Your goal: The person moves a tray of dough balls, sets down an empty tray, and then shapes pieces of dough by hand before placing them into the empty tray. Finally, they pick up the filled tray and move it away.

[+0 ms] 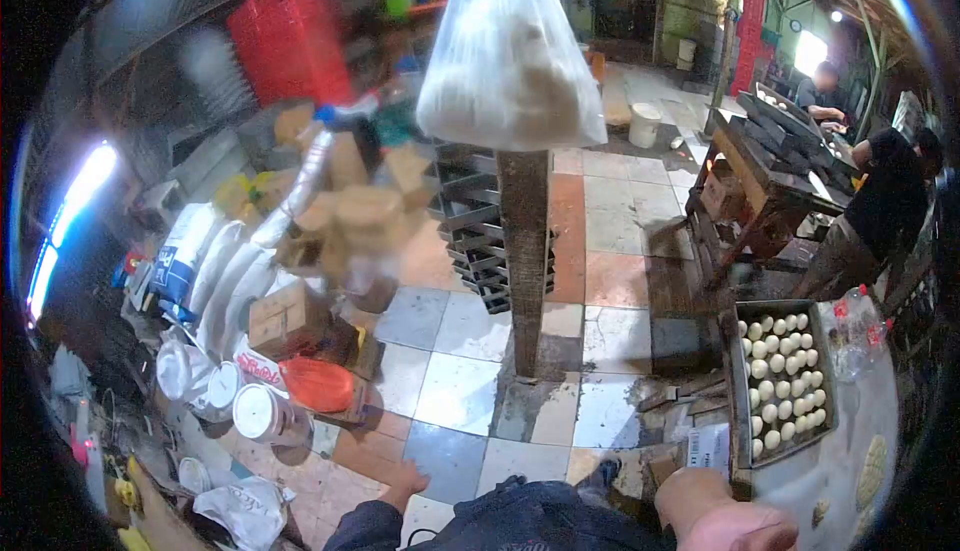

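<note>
My left hand (404,481) hangs low beside my body above the tiled floor, with nothing visible in it and its fingers slightly apart. On the right, my bare arm shows at the bottom edge with something pink over it; the fingers there are hidden. Closest to that arm is a dark rectangular tray (742,419) with rows of round, pale dough balls (783,389). It stands on a pale worktop (838,439). Clear plastic bottles (853,339) with red caps lie beside the tray. Flattened dough pieces (872,469) rest at the worktop's right side.
A clear bag (510,81) hangs ahead on a wooden post (525,251), with dark racks behind. White buckets (268,414), an orange-red basin (318,384), sacks and boxes crowd the left. Two people are near a wooden table (765,176) at the right.
</note>
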`<action>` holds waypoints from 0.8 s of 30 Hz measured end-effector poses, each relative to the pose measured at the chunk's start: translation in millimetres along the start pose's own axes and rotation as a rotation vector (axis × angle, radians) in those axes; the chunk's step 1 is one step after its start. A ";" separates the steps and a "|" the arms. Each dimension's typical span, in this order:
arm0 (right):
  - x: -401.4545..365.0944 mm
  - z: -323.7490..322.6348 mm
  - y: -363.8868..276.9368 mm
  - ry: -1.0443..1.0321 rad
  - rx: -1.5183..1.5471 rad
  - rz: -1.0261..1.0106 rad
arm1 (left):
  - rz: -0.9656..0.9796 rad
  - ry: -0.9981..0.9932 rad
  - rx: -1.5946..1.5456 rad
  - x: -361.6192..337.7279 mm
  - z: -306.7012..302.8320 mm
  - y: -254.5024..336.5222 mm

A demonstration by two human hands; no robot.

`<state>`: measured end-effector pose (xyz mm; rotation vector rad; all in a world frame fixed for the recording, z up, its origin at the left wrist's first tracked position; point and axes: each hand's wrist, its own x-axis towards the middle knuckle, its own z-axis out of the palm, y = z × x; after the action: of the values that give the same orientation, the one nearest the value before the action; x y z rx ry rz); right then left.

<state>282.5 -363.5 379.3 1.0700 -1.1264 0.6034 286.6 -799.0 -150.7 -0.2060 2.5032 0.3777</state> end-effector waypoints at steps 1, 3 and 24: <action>5.9 15.9 23.9 0.027 0.176 -0.078 | 0.004 0.010 -0.037 14.7 3.3 11.2; 14.6 40.6 70.1 0.073 0.515 -0.252 | 0.069 0.049 -0.078 53.4 -4.6 39.6; -142.8 -1.4 456.3 0.419 0.221 0.104 | -0.357 0.094 -0.192 70.6 -37.7 223.9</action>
<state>-149.2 -161.2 416.1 1.0137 -0.7634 1.0015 157.6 -602.9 -112.5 -0.7501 2.4537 0.4662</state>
